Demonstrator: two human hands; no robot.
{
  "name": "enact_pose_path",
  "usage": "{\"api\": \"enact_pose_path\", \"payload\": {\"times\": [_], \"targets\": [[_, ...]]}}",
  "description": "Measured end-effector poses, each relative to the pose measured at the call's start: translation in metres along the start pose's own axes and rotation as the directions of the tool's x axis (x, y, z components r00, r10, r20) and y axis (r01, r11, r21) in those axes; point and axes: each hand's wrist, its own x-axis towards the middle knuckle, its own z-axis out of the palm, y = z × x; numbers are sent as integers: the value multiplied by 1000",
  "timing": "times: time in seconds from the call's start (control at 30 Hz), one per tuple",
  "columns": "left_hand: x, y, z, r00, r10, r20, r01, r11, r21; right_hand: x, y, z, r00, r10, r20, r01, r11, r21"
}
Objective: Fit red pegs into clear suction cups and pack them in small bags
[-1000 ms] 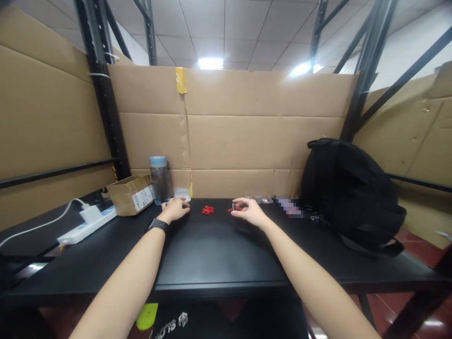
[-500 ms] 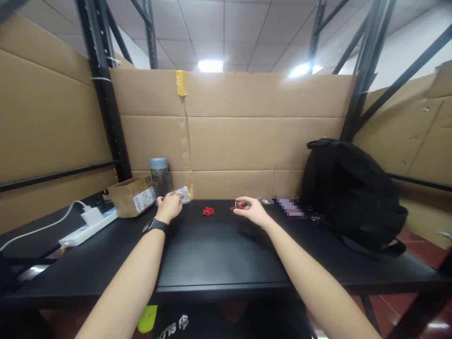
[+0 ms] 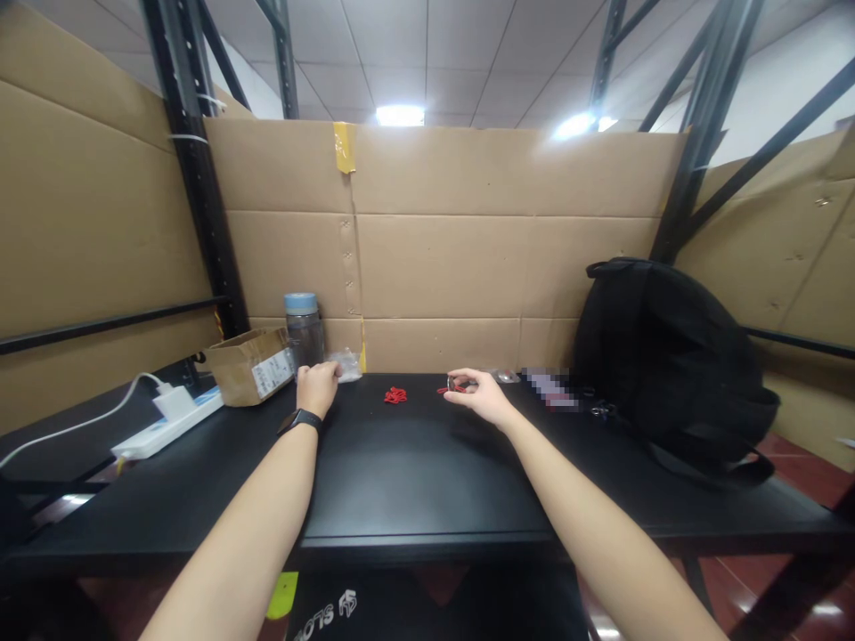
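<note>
On the left, my left hand (image 3: pixel 318 389) is closed, its fingers curled down beside a clear plastic bag (image 3: pixel 348 366). Whatever is between those fingertips is hidden. My right hand (image 3: pixel 479 395) is closed in a pinch around a small shiny round thing (image 3: pixel 451 384), too small to name. Right by its fingertips, red cord (image 3: pixel 441 390) shows on the black table (image 3: pixel 427 481). Between both hands lies a small bunched red cord (image 3: pixel 395 395), touched by neither.
Behind my left hand stand a blue-lidded bottle (image 3: pixel 304 325) and an open cardboard box (image 3: pixel 247 365). A white power strip (image 3: pixel 166 429) lies further left. A black backpack (image 3: pixel 668 365) sits at right, near a small clear packet (image 3: pixel 508 377). Cardboard (image 3: pixel 441 267) walls the back.
My left hand has drawn back slightly from the plastic bag, and its fingers have curled in. My right hand keeps its pinch in nearly the same place. The view has shifted slightly.
</note>
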Motion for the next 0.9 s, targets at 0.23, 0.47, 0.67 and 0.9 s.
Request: {"api": "enact_pose_path", "payload": {"times": [0.23,0.47,0.67,0.9], "targets": [[-3,9,-13,986,-118,-118,120,993,14,1,3,-1,1000,-20,-15,20,1000,-12],[-6,69,-46,965,215,-150,-242,952,-189,2,-1,-11,998,-48,-51,43,996,-80],[-46,173,-50,672,740,-8,-709,640,-296,4,1,-30,978,-153,-140,116,964,-239],[-66,197,-25,583,799,149,-654,570,-497,5,6,-37,980,-165,-114,109,917,-385]]}}
